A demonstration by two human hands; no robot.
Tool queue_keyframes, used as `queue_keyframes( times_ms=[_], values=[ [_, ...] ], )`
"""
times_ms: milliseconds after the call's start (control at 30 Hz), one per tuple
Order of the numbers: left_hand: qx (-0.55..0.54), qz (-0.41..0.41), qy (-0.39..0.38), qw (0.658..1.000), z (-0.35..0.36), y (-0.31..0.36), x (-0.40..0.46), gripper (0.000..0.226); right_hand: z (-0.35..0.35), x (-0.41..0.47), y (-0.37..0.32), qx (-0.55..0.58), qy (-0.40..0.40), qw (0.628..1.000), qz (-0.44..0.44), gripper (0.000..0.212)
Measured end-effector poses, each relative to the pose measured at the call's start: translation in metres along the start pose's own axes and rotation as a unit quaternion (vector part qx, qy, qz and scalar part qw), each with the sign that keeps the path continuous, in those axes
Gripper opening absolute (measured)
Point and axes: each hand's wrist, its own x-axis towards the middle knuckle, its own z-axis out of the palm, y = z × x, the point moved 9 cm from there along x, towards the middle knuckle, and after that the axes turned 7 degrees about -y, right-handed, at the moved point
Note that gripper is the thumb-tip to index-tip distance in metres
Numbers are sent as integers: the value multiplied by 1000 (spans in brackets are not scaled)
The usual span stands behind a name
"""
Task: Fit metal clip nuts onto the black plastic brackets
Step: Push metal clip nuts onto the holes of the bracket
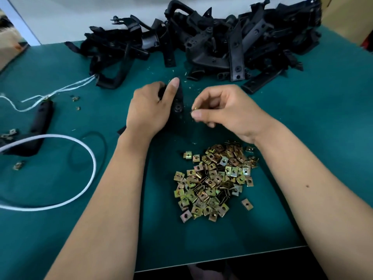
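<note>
- The black plastic bracket (178, 107) is lying on the green bench (302, 128) at the middle of the view, its narrow end pointing away from the person and a round hole showing on its upper face.
- The left hand (149, 110) is gripping that bracket from its left side, fingers curled over the far edge and the thumb lying straight along the top toward the tip.
- The right hand (220, 112) is pinching a small metal clip nut (194, 110) between thumb and forefinger, just beside the bracket's holed end but not yet on it (only a sliver of brass colour is showing, so I cannot tell which way it is facing).
- The bracket is looking stiff and light, so holding it by the body, clear of the holed end, should be leaving room for the clip; the nut is likely springy, thin-edged and slippery, best taken by its flat faces and pushed on from the open side.
- A loose heap of clip nuts (214, 180) is sitting nearer the person, between the forearms.
- A tangled pile of brackets (222, 45) is filling the far edge of the bench.
- To the left, another bracket (40, 120) is lying with a few stray nuts near it, a white cord (66, 199) is looping across the bench, and white string (60, 90) is trailing from the pile.
</note>
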Motion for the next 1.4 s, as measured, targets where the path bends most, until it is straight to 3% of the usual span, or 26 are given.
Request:
queue_keyframes(
  times_ms=[167,333,500,767,1033,1233,1400],
  values=[
    [-19,13,8,1000,-2,6,-1,63,-18,-1,17,55,95,993,50,2],
    [-35,20,8,999,-2,10,-2,64,-25,-2,14,33,146,989,16,5],
    [-28,37,10,999,0,19,-4,59,-29,-4,18,83,186,979,24,2],
    [-8,49,16,999,2,27,-6,54,-18,-2,24,187,180,965,46,12],
    [-4,38,12,999,4,25,-6,55,-15,-2,23,164,173,970,51,27],
    [9,35,21,999,3,25,-7,54,-13,-4,21,178,172,968,41,10],
    [27,29,34,999,0,25,-6,55,-9,-3,22,190,151,968,57,16]
  ],
)
